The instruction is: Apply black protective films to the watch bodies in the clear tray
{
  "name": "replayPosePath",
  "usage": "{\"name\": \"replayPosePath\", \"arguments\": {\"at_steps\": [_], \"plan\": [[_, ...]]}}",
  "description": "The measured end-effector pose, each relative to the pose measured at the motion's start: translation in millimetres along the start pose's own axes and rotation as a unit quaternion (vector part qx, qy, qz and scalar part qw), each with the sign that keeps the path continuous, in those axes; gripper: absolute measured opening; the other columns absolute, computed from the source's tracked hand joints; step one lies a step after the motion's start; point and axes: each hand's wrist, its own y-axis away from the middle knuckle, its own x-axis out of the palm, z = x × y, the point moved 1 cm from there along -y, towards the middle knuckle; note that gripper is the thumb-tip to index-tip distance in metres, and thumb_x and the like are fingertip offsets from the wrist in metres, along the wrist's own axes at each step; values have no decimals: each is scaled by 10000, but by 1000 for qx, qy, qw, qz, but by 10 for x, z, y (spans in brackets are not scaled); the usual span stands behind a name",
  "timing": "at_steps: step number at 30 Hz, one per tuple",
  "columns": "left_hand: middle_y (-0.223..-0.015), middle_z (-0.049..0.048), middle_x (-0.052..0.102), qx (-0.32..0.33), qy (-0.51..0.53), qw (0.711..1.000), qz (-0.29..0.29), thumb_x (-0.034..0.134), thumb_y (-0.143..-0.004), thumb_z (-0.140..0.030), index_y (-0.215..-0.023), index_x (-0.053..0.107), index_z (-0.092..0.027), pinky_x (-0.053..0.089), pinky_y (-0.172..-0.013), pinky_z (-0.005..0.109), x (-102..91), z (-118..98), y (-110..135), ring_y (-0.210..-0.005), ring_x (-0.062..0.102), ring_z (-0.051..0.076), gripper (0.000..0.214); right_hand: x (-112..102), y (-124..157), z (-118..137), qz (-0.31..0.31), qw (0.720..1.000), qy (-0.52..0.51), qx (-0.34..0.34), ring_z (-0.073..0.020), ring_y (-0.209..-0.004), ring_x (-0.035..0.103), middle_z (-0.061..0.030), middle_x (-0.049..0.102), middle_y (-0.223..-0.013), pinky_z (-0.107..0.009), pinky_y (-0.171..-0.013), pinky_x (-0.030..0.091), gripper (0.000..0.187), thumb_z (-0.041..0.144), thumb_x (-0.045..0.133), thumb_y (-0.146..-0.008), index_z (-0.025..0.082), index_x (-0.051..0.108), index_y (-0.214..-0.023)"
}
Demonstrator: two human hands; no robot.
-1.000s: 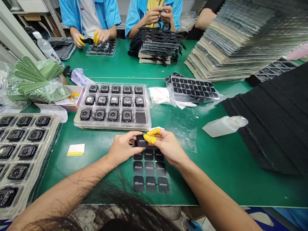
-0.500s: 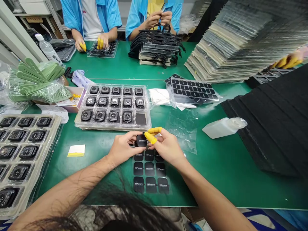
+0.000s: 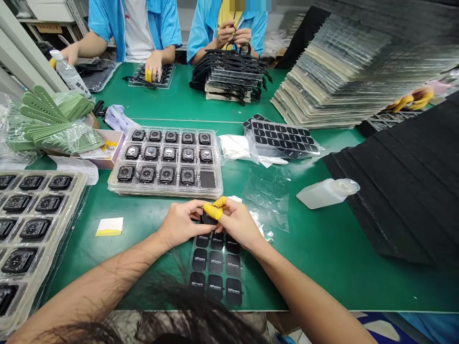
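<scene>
My left hand (image 3: 180,223) and my right hand (image 3: 235,222) meet above the green table, both pinched on a small black watch body (image 3: 208,219) that is mostly hidden between them. Yellow finger cots cover my right thumb and forefinger. Under my hands lies a clear sheet of black printed stickers (image 3: 215,267). Just beyond them stands a clear tray of black watch bodies (image 3: 165,160), with one dark cell at its near right corner holding no watch.
Another tray of watch bodies (image 3: 32,220) lies at left, a white and yellow pad (image 3: 109,226) beside it. A white bottle (image 3: 324,192) lies at right by black foam sheets (image 3: 405,181). Stacked trays (image 3: 333,81), green straps (image 3: 53,119) and other people's hands are beyond.
My hands have closed tighter together over the watch body, hiding more of it. The view has tilted slightly. A person's hand across the table has reached toward the far left.
</scene>
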Motion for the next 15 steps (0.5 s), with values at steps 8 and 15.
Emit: {"name": "replayPosePath", "arguments": {"at_steps": [8,15], "plan": [[-936,49,885,17,-4,1000,-17,935,-740,-297,-1367,767,-188,712,-893,397,-1,-1,15,-842,851,275,658,-132,37,104,-62,994,-42,-81,-150,-484,598,-7,712,-721,-302,-462,515,496,664,872,-762,226,737,-952],[-1036,31,886,94,-33,995,-9,676,-901,-117,-1305,776,-211,727,-879,426,11,-7,33,-852,867,269,427,-328,-494,639,-135,926,296,-193,-213,-688,642,-64,720,-855,-393,-714,548,307,413,787,-941,222,856,-1171]]}}
